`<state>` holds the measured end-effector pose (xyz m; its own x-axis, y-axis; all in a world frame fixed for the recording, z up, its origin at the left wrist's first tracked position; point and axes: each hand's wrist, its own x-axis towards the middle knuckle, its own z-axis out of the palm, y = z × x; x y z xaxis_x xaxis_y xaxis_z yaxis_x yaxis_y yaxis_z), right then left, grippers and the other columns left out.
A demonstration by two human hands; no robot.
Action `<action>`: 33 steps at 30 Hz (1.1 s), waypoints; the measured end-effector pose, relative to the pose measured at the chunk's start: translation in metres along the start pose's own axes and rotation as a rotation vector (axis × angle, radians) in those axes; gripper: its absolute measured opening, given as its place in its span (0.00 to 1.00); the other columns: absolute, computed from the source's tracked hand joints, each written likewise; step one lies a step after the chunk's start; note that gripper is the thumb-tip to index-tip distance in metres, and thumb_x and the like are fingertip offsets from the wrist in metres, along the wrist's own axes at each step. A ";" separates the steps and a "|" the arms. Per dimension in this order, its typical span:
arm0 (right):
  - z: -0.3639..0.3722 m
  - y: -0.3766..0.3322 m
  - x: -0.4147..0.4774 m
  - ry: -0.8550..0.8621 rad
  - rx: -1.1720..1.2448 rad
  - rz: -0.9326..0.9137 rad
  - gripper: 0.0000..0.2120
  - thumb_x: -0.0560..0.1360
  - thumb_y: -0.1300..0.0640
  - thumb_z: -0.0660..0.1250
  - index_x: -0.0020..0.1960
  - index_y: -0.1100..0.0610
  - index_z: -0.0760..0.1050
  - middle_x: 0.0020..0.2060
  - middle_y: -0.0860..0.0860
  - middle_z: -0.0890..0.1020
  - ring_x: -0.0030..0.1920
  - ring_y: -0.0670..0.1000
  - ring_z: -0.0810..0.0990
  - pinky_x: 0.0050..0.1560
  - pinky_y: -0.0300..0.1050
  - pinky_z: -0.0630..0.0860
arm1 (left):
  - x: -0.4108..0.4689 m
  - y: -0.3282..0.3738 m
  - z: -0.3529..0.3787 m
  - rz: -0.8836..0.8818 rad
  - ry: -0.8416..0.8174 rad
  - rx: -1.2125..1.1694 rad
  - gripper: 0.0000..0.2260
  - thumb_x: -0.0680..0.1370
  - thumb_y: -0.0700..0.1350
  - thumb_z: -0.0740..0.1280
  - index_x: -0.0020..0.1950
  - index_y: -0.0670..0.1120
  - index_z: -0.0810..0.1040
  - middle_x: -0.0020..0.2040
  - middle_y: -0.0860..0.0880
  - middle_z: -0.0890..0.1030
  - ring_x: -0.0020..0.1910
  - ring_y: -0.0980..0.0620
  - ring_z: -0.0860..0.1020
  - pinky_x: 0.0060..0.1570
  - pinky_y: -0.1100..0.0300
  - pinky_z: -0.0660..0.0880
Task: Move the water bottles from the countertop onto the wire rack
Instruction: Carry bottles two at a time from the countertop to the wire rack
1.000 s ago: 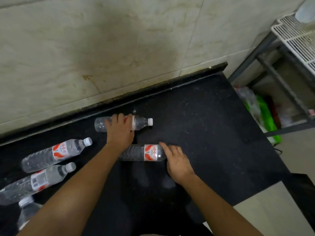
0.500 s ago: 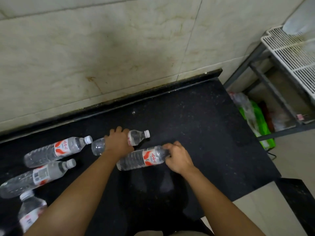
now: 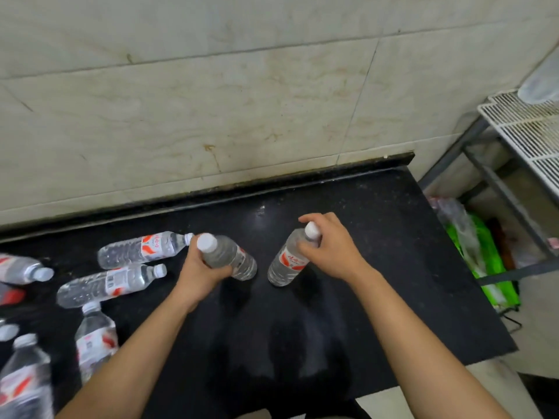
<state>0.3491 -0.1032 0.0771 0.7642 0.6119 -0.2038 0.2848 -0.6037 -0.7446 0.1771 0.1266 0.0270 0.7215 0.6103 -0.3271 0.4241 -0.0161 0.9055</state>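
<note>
My left hand (image 3: 199,272) grips a clear water bottle (image 3: 231,257) near its neck, cap pointing up towards me, lifted off the black countertop (image 3: 378,243). My right hand (image 3: 331,247) holds a second bottle (image 3: 289,261) with a red and white label by its neck, tilted, its base low over the counter. Several more bottles lie or stand at the left, among them one lying by the wall (image 3: 142,249) and one below it (image 3: 109,284). The white wire rack (image 3: 526,131) is at the far right, above counter level.
A tiled wall runs behind the counter. A grey metal frame (image 3: 496,189) carries the rack, with a green bag (image 3: 487,261) and clutter beneath it. A pale rounded object (image 3: 541,83) rests on the rack's back corner. Floor shows past the counter's right and front edges.
Both bottles lay flat on the counter under my hands; now each hand has raised one, caps up. My view has tilted up and shifted left.
</note>
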 end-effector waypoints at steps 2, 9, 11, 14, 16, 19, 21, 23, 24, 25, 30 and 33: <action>0.018 0.001 -0.006 0.074 0.067 -0.007 0.23 0.69 0.48 0.70 0.63 0.40 0.72 0.54 0.44 0.72 0.54 0.48 0.74 0.56 0.47 0.75 | -0.008 -0.005 0.000 -0.019 -0.039 -0.026 0.30 0.68 0.25 0.76 0.66 0.39 0.71 0.57 0.40 0.81 0.54 0.46 0.80 0.59 0.51 0.78; 0.044 0.011 -0.016 0.151 0.428 0.123 0.28 0.74 0.61 0.71 0.65 0.44 0.61 0.56 0.50 0.76 0.55 0.52 0.77 0.51 0.37 0.74 | -0.016 0.004 0.007 0.031 -0.106 0.038 0.29 0.69 0.24 0.71 0.65 0.46 0.73 0.57 0.43 0.81 0.54 0.50 0.80 0.57 0.53 0.78; 0.049 0.015 -0.019 0.137 0.425 0.175 0.30 0.73 0.56 0.76 0.65 0.47 0.60 0.58 0.51 0.76 0.57 0.52 0.78 0.56 0.42 0.76 | -0.018 0.004 0.016 0.049 -0.084 0.084 0.28 0.69 0.26 0.72 0.64 0.47 0.72 0.57 0.43 0.80 0.55 0.49 0.79 0.55 0.58 0.77; 0.056 0.022 -0.025 0.191 0.475 0.248 0.35 0.70 0.51 0.80 0.65 0.49 0.59 0.57 0.51 0.78 0.58 0.52 0.79 0.61 0.52 0.78 | -0.022 0.000 0.036 0.050 -0.118 0.117 0.33 0.68 0.38 0.81 0.67 0.49 0.68 0.63 0.44 0.76 0.61 0.47 0.77 0.62 0.56 0.76; 0.055 0.025 -0.030 0.224 0.560 0.299 0.36 0.70 0.50 0.80 0.66 0.49 0.59 0.58 0.51 0.77 0.60 0.52 0.79 0.62 0.54 0.79 | -0.024 -0.002 0.048 0.036 -0.078 0.137 0.38 0.63 0.51 0.84 0.67 0.53 0.67 0.64 0.46 0.75 0.62 0.48 0.76 0.64 0.51 0.75; 0.046 0.031 -0.035 0.247 0.566 0.314 0.33 0.69 0.49 0.80 0.63 0.45 0.61 0.56 0.49 0.78 0.59 0.52 0.79 0.61 0.53 0.79 | -0.026 -0.002 0.060 0.044 0.079 0.145 0.36 0.62 0.57 0.83 0.63 0.55 0.70 0.61 0.49 0.77 0.59 0.49 0.77 0.61 0.51 0.76; 0.036 0.034 -0.043 0.228 0.388 0.229 0.31 0.68 0.48 0.81 0.60 0.40 0.63 0.55 0.46 0.78 0.56 0.50 0.79 0.58 0.49 0.78 | -0.026 -0.004 0.062 0.052 0.192 0.126 0.33 0.64 0.53 0.83 0.63 0.51 0.71 0.60 0.46 0.77 0.57 0.47 0.79 0.60 0.50 0.77; 0.028 0.037 -0.053 0.176 0.219 0.120 0.29 0.66 0.47 0.80 0.56 0.36 0.65 0.55 0.44 0.77 0.53 0.47 0.77 0.52 0.43 0.75 | -0.025 -0.008 0.059 0.038 0.263 0.109 0.32 0.66 0.51 0.82 0.63 0.47 0.70 0.60 0.45 0.77 0.56 0.46 0.80 0.58 0.48 0.78; 0.025 0.040 -0.058 0.154 0.166 0.085 0.28 0.65 0.47 0.80 0.56 0.35 0.65 0.55 0.43 0.76 0.53 0.45 0.76 0.50 0.40 0.73 | -0.026 -0.010 0.057 0.029 0.281 0.105 0.32 0.66 0.51 0.82 0.63 0.48 0.69 0.60 0.46 0.77 0.56 0.46 0.80 0.57 0.49 0.78; 0.022 0.044 -0.065 0.139 0.129 0.068 0.28 0.65 0.47 0.80 0.56 0.35 0.66 0.55 0.42 0.75 0.53 0.45 0.76 0.49 0.38 0.71 | -0.028 -0.011 0.055 0.024 0.288 0.106 0.32 0.66 0.52 0.81 0.62 0.51 0.66 0.59 0.47 0.78 0.55 0.47 0.80 0.55 0.51 0.76; 0.030 0.061 -0.095 0.284 0.202 0.122 0.27 0.67 0.50 0.78 0.58 0.32 0.68 0.58 0.43 0.76 0.56 0.46 0.77 0.53 0.38 0.72 | -0.033 -0.016 0.051 0.058 0.208 0.133 0.33 0.66 0.51 0.82 0.61 0.54 0.64 0.57 0.50 0.77 0.52 0.50 0.78 0.53 0.56 0.73; 0.030 0.065 -0.101 0.397 0.315 0.191 0.28 0.69 0.54 0.80 0.62 0.40 0.70 0.58 0.47 0.78 0.58 0.50 0.78 0.58 0.44 0.74 | -0.030 -0.015 0.049 0.058 0.162 0.069 0.31 0.66 0.44 0.83 0.60 0.50 0.68 0.56 0.50 0.78 0.52 0.51 0.79 0.53 0.56 0.75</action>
<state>0.2732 -0.1890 0.0298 0.9628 0.2289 -0.1439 -0.0215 -0.4660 -0.8846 0.1761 0.0696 0.0100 0.6505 0.7264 -0.2219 0.4249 -0.1059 0.8990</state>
